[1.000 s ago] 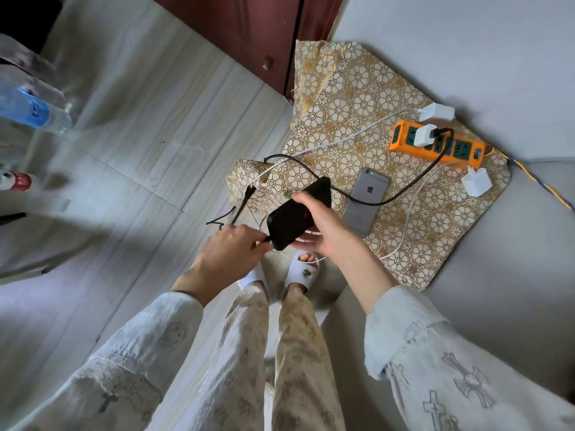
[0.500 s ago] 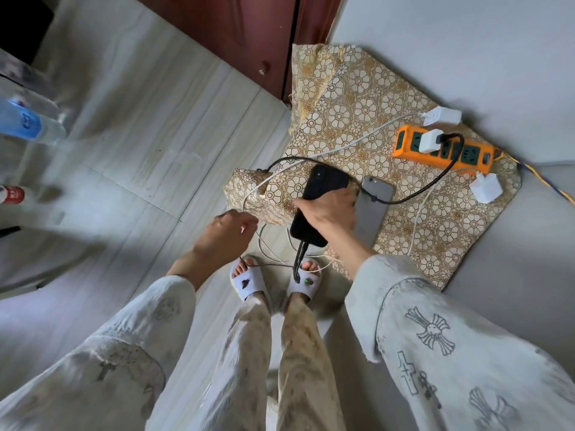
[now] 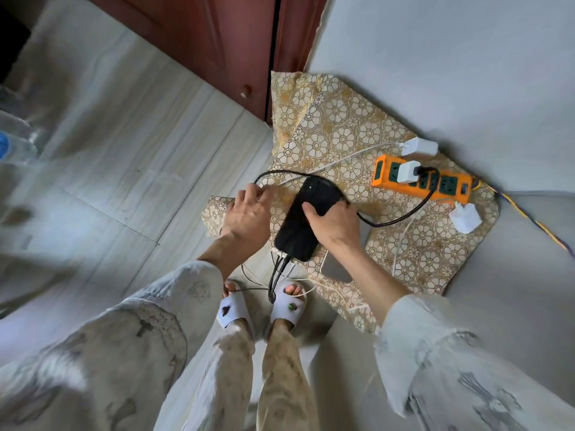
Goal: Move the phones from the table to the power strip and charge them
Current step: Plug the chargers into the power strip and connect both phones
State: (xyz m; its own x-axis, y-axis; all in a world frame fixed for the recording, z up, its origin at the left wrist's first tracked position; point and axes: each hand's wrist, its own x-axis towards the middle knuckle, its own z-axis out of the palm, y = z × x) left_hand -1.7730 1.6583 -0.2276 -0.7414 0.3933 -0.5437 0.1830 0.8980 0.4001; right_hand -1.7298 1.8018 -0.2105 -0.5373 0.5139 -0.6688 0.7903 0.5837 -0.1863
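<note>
A black phone [image 3: 306, 219] lies back-up on the patterned gold cloth [image 3: 342, 132], with a black cable [image 3: 407, 213] plugged into its near end. My right hand [image 3: 334, 223] grips its right edge. My left hand [image 3: 247, 213] rests on the cloth's left part, fingers spread over the black cable loop; whether it pinches the cable I cannot tell. A silver phone [image 3: 337, 267] lies mostly hidden under my right forearm. The orange power strip [image 3: 448, 186] sits at the far right with a white charger [image 3: 409, 172] plugged into it.
Two more white chargers [image 3: 420, 146] [image 3: 465, 217] lie beside the strip, with white cables trailing over the cloth and down near my slippered feet [image 3: 264, 306]. A dark red cabinet [image 3: 217, 42] stands behind. Water bottles [image 3: 15, 144] stand at the far left on the floor.
My right hand has lowered the black phone onto the cloth, now with the cable plugged in. My left hand moved up from the cable end to the cloth's left side.
</note>
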